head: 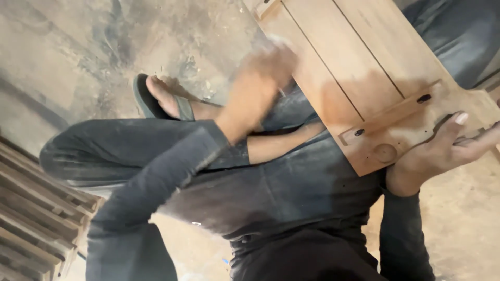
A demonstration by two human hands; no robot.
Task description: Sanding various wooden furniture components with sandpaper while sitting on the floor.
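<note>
Across the upper right of the frame, one flat light-brown wooden panel (pixel 359 67) with two dark screw holes and one round plug is propped on the lap. Its lower right edge is gripped by the right hand (pixel 437 153), fingers curled around it. At upper centre the blurred left hand (pixel 263 78) is seen against the panel's left edge; its grip cannot be told. One sandalled foot (pixel 161 99) is shown on the dusty floor (pixel 67 52).
</note>
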